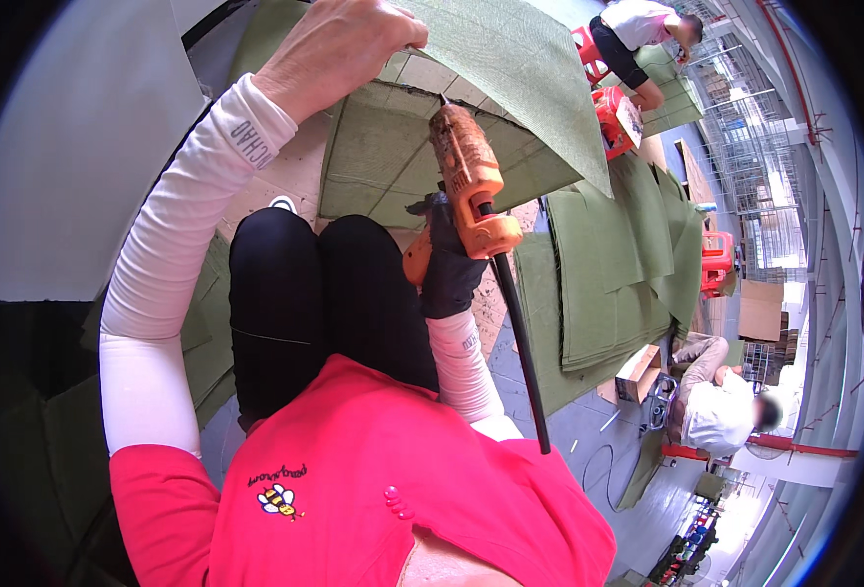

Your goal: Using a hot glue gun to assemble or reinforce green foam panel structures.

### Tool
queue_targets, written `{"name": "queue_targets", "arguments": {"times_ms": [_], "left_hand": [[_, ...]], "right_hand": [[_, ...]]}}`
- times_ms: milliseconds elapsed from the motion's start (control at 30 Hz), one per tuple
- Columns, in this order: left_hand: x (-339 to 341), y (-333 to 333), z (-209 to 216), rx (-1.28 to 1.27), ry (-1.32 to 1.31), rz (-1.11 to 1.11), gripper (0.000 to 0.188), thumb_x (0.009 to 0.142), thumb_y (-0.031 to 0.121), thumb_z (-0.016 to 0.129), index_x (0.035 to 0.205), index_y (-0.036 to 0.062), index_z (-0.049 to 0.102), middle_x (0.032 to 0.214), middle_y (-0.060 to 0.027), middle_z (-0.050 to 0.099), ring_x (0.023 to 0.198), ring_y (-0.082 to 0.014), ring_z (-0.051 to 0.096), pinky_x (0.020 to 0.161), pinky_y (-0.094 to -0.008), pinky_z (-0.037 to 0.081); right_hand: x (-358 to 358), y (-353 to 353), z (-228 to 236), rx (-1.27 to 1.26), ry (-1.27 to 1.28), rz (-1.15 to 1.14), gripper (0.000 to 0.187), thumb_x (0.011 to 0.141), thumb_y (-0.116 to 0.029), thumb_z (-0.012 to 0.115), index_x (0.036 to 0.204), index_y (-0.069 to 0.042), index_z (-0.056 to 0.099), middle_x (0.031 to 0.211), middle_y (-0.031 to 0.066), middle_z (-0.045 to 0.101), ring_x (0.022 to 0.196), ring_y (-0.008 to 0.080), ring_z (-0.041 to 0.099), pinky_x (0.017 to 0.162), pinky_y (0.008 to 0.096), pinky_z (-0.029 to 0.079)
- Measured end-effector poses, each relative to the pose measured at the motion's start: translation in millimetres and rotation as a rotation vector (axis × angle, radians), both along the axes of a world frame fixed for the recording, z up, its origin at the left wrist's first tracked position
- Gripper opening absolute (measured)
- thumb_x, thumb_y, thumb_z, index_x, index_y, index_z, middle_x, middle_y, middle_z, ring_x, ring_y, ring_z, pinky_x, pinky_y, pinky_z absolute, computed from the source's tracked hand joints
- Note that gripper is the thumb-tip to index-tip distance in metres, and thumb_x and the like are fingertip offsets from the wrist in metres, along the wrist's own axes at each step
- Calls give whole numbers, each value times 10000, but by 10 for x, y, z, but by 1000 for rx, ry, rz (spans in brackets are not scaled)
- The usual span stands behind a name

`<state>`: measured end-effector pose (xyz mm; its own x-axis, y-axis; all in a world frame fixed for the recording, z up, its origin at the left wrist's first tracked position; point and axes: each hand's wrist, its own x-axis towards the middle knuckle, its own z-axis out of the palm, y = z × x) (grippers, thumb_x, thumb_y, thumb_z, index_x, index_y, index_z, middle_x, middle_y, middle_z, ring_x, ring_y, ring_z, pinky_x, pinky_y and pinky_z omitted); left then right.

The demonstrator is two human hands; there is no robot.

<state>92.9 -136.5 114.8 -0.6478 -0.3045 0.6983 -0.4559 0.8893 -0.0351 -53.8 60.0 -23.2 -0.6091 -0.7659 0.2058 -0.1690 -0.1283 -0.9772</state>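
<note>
My right hand, in a dark glove, is wrapped round the handle of an orange glue gun. The gun's nozzle points up and away, and its body is stained brown. A long black glue stick sticks out of its rear. My left hand is bare, with a white sleeve below it, and its fingers are closed at the edge of a green mesh sheet. That sheet is lifted and slants to the right. Beneath it lies another green mesh panel, just beyond my knees.
A stack of green mesh sheets lies to the right. Farther right, one person sits near an open cardboard box; another person works at the far right by red stools. A pale wall stands at my left.
</note>
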Motion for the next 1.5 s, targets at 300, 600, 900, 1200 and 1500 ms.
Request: {"name": "queue_targets", "arguments": {"times_ms": [300, 600, 900, 1200, 1500], "left_hand": [[21, -3, 20, 48, 15, -23, 139, 907, 160, 624, 1006, 101, 701, 940, -57, 709, 851, -275, 691, 771, -368, 561], [35, -24, 22, 22, 37, -49, 142, 915, 175, 628, 1013, 103, 700, 935, -56, 708, 847, -273, 690, 775, -369, 555], [25, 25, 52, 33, 24, -31, 138, 911, 167, 629, 1002, 91, 700, 931, -62, 707, 833, -276, 689, 771, -370, 557], [32, 75, 155, 60, -18, -18, 118, 852, 85, 557, 816, 43, 661, 771, -127, 666, 763, -278, 703, 685, -375, 558], [33, 87, 161, 57, -17, -32, 121, 854, 83, 555, 825, 39, 665, 779, -125, 671, 768, -274, 704, 691, -372, 560]], "right_hand": [[-31, 27, 124, 32, -92, -16, 171, 953, -148, 655, 1045, -5, 663, 955, 26, 661, 861, 109, 608, 761, 281, 474], [64, -39, -187, 83, 237, 123, 266, 933, -158, 671, 1195, -141, 712, 1012, 62, 659, 899, 184, 625, 796, 347, 482], [104, -19, -283, -145, 718, 163, 573, 832, -3, 603, 1388, -142, 585, 1142, 112, 641, 994, 259, 625, 878, 367, 489], [137, -83, -174, 23, 380, 100, 352, 947, -114, 622, 1286, -195, 674, 1056, 89, 648, 948, 225, 625, 805, 347, 495], [146, -114, -184, 1, 498, 95, 310, 872, -140, 765, 1126, 4, 662, 1037, 76, 672, 958, 153, 645, 837, 333, 505]]}}
